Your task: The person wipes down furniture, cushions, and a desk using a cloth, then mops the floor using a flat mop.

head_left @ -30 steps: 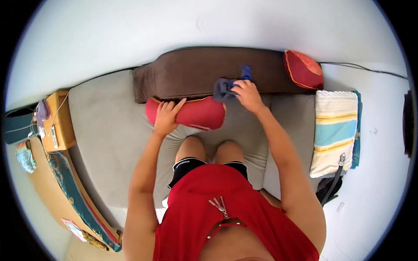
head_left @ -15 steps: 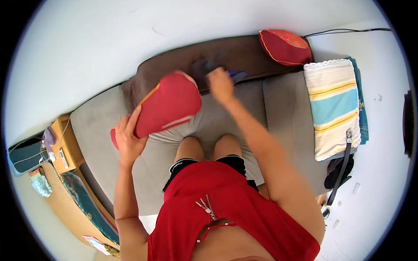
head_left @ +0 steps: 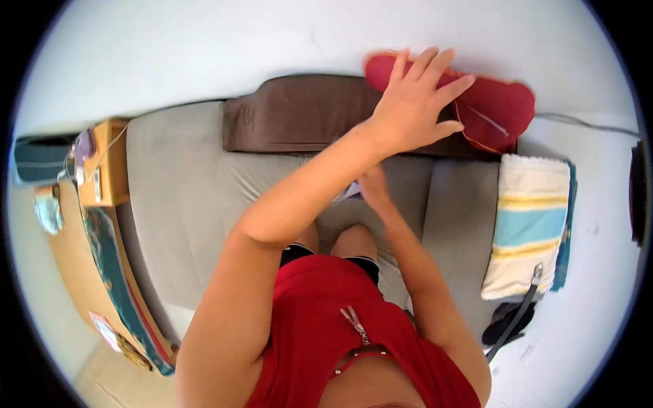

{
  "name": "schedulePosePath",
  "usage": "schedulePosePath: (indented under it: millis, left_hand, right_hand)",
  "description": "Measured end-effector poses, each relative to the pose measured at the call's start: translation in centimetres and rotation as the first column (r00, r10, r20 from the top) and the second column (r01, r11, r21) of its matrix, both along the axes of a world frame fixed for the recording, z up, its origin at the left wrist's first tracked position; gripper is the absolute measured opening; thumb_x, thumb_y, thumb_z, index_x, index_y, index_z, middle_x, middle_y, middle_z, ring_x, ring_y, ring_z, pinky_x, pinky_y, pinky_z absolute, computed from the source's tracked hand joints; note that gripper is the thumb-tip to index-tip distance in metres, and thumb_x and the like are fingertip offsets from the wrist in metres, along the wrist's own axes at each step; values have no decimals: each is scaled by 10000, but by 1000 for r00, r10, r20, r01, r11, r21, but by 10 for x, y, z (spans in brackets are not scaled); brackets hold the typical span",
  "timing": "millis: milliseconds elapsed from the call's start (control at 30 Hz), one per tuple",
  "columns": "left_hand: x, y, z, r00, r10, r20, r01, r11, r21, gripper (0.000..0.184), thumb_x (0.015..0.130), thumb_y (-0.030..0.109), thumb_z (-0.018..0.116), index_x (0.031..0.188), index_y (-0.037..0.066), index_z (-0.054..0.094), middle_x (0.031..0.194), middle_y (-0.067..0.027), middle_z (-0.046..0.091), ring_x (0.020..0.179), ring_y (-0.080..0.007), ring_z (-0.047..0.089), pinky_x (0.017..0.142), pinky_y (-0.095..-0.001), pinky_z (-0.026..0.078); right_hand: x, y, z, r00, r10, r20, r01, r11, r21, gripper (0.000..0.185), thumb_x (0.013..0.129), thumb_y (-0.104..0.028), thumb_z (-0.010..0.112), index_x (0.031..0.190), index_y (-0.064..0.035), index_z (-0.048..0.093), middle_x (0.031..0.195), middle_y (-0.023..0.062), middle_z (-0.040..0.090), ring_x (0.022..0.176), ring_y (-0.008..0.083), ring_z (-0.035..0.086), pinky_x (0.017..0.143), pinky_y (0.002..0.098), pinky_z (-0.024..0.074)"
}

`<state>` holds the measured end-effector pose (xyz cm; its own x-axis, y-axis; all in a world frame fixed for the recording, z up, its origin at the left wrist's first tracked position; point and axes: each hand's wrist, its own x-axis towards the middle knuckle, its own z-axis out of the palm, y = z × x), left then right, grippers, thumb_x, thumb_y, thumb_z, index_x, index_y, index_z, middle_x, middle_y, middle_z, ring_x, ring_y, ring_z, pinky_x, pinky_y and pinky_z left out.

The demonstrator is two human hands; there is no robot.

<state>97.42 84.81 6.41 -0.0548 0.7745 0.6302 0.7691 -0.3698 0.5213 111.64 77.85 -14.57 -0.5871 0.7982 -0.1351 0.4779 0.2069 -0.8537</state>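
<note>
My left hand (head_left: pixel 422 102) reaches across to the upper right, fingers spread and holding nothing. Just beyond it are red cushions with orange piping; one red cushion (head_left: pixel 503 102) lies at the right end of the sofa back, partly covered by my fingers. Lower down, in front of the seat, my right hand (head_left: pixel 373 185) is closed on a small purple-and-white thing (head_left: pixel 354 190). My left forearm hides much of that thing, so its kind is unclear.
The grey sofa (head_left: pixel 177 204) has a brown cover (head_left: pixel 299 112) over its back. A folded striped cloth (head_left: pixel 527 224) lies on the right end, with a black strap (head_left: pixel 517 326) beside it. A wooden box (head_left: pixel 109 163) and a long board (head_left: pixel 71 251) stand left.
My left hand has carried the red cushion from the left to the upper right and released it. My right hand has moved down and nearer to me. The view has shifted.
</note>
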Motion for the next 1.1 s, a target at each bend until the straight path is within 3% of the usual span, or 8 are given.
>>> schedulePosePath:
  millis: [267, 367, 500, 667, 800, 900, 1033, 1100]
  left_hand:
    - [-62, -167, -179, 756, 546, 361, -299, 779, -551, 572, 910, 302, 667, 1406, 81, 488, 1352, -200, 516, 1240, -356, 500, 1022, -402, 419]
    - [-57, -211, -196, 512, 658, 553, -135, 697, -704, 643, 934, 325, 642, 1487, 127, 381, 1419, -158, 461, 1241, -306, 489, 1003, -393, 431]
    - [-66, -209, -186, 122, 605, 787, 13, 792, -611, 748, 966, 323, 605, 1567, 160, 192, 1495, -122, 375, 1269, -235, 433, 1029, -353, 399]
    - [-104, -176, -173, -261, 418, 870, -40, 896, -442, 456, 933, 222, 652, 1334, 61, 507, 1198, -62, 616, 1074, -156, 577, 936, -321, 466]
    - [-122, -157, -159, -150, 426, 892, 31, 904, -427, 248, 895, 78, 634, 1139, 35, 642, 956, -4, 682, 882, -142, 640, 782, -285, 517]
    - [-138, -129, -177, 290, 553, 781, -275, 830, -485, 286, 856, 39, 619, 1142, 24, 633, 1045, -60, 684, 942, -187, 647, 828, -299, 506]
    - [-170, -87, -203, 629, 691, 356, -635, 721, -277, 347, 784, -23, 596, 1128, 10, 624, 1215, -163, 599, 1146, -346, 557, 977, -405, 443]
    - [-173, -74, -227, 774, 630, 59, -602, 762, -239, 357, 765, -6, 623, 1120, 19, 601, 1268, -166, 564, 1191, -394, 501, 992, -433, 435]
  right_hand:
    - [-50, 70, 11, 886, -464, 4, 459, 877, 139, 354, 983, -272, 535, 1103, 57, 586, 1131, 229, 529, 1041, 397, 539, 949, 439, 410]
    - [-92, 41, -21, 933, -309, 184, 226, 901, 370, 371, 983, -287, 527, 1137, 44, 595, 1141, 245, 522, 1049, 414, 538, 953, 459, 419]
    - [-141, 11, 6, 982, -92, -163, -37, 755, -655, 430, 983, -375, 556, 1152, 18, 601, 1236, 189, 542, 1104, 257, 539, 945, 396, 421]
    - [-155, -14, 53, 916, 237, -325, -383, 757, -529, 668, 1025, -554, 351, 1328, 28, 476, 1318, 128, 515, 1233, 205, 464, 1070, 336, 351]
    - [-145, 10, 78, 949, 120, -291, -281, 740, -611, 568, 1050, -461, 369, 1268, 36, 533, 1235, 138, 565, 1208, 219, 484, 1068, 375, 363]
    - [-134, 43, 75, 976, 186, -117, -149, 952, 266, 407, 1048, -336, 418, 1254, -35, 598, 1243, 189, 582, 1203, 289, 525, 1059, 411, 385]
    - [-121, 86, 21, 971, -217, 98, 167, 914, 370, 405, 1027, -338, 455, 1304, -71, 582, 1408, 203, 462, 1314, 362, 422, 1108, 425, 321]
    - [-116, 88, -17, 949, -163, 270, 2, 859, 512, 453, 988, -339, 518, 1380, -113, 515, 1492, 179, 376, 1356, 373, 365, 1111, 475, 301]
